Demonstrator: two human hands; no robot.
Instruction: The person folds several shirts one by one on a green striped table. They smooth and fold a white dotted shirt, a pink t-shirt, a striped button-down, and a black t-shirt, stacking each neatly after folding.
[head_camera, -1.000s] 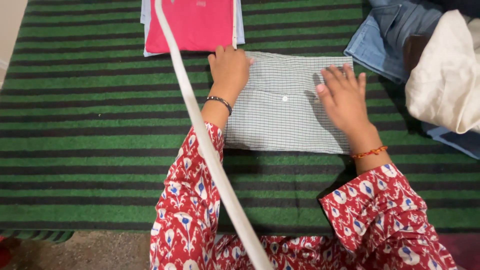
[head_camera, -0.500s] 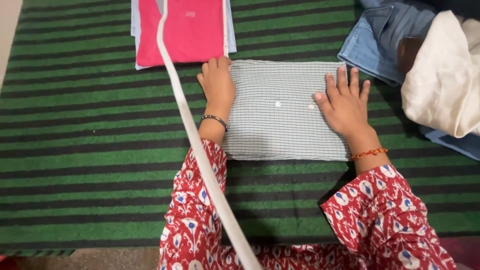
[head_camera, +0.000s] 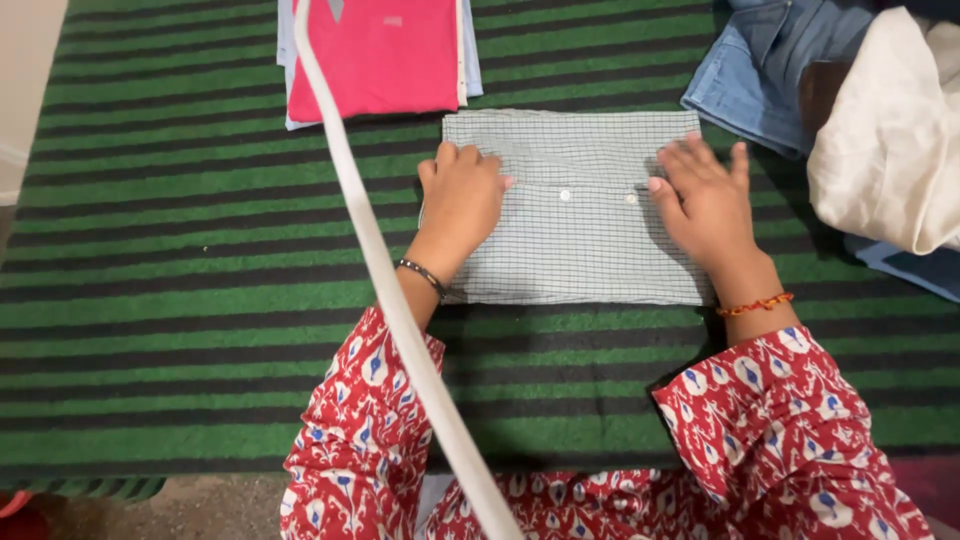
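A folded grey-white checked shirt (head_camera: 575, 240) with small white buttons lies flat on a green and black striped mat (head_camera: 180, 300). My left hand (head_camera: 462, 195) rests palm down on the shirt's left part, fingers together. On the shirt's right part my right hand (head_camera: 706, 200) lies flat with its fingers spread. Neither hand grips anything. Both arms wear red patterned sleeves, with a dark bracelet on the left wrist and an orange thread on the right.
A folded pink garment (head_camera: 385, 55) on a light blue one lies just beyond the shirt, at the top. Blue denim (head_camera: 745, 80) and a cream cloth (head_camera: 890, 130) are heaped at the upper right. A white strap (head_camera: 385, 290) crosses the view diagonally close to the camera.
My left hand has slid from the shirt's far left corner toward me, onto its left middle. My right hand has shifted slightly along the right part. The shirt stays folded.
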